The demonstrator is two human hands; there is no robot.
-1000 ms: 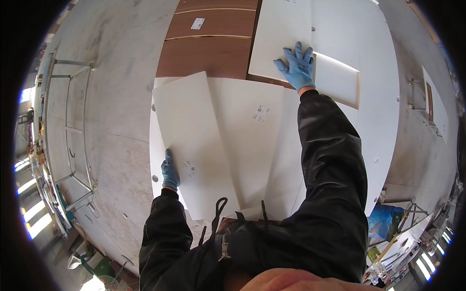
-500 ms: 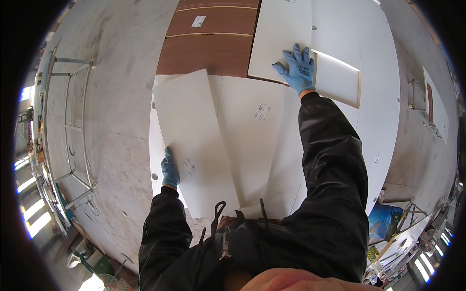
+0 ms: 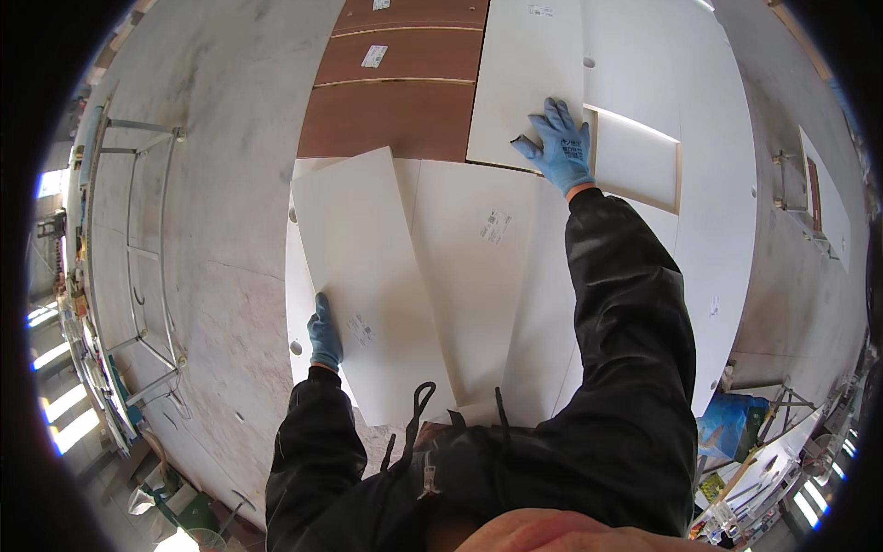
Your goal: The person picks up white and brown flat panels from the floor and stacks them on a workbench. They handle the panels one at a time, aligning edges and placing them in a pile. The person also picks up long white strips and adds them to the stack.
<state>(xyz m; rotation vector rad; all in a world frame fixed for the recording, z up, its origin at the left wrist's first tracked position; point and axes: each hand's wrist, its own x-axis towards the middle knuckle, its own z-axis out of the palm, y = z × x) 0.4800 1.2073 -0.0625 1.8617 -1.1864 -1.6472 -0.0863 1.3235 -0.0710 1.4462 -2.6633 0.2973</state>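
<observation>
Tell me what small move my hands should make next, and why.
I'd probably straighten the slanted white rectangular panel with your blue-gloved left hand. That hand is at the panel's left edge, and the panel lies askew, partly covering the flat white panel at its right. Your blue-gloved right hand is spread on another white panel ahead.

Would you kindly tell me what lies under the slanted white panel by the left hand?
A labelled white panel extends beneath the slanted panel, visible past its right edge; anything fully covered is hidden.

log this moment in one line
left hand: at angled white panel's left edge; right hand: open on upper white panel; brown boards: beside upper white panel
</observation>
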